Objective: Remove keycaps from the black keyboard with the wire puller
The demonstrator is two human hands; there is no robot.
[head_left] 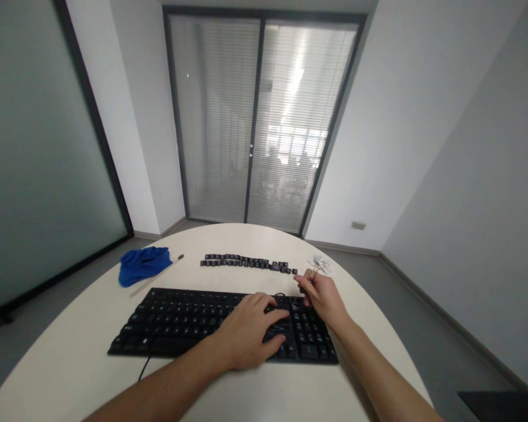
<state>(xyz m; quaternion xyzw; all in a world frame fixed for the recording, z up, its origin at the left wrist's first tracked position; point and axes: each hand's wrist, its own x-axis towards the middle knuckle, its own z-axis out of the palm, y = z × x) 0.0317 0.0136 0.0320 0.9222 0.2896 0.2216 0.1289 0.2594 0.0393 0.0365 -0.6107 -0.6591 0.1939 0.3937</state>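
Observation:
A black keyboard (pixel 180 316) lies on the round cream table (pixel 299 387). My left hand (pixel 253 331) rests on its right-middle part, fingers apart, with nothing held. Over the keyboard's upper right corner is my right hand (pixel 321 293), its fingers curled; whether they hold anything is too small to make out. Loose black keycaps (pixel 237 261) lie in two rows behind the keyboard, the rightmost ones close to my right fingertips.
A blue cloth (pixel 144 265) and a thin brush (pixel 158 274) lie at the table's left. Crumpled white tissue (pixel 320 264) sits just behind my right hand. The keyboard's cable (pixel 144 369) runs toward the front edge.

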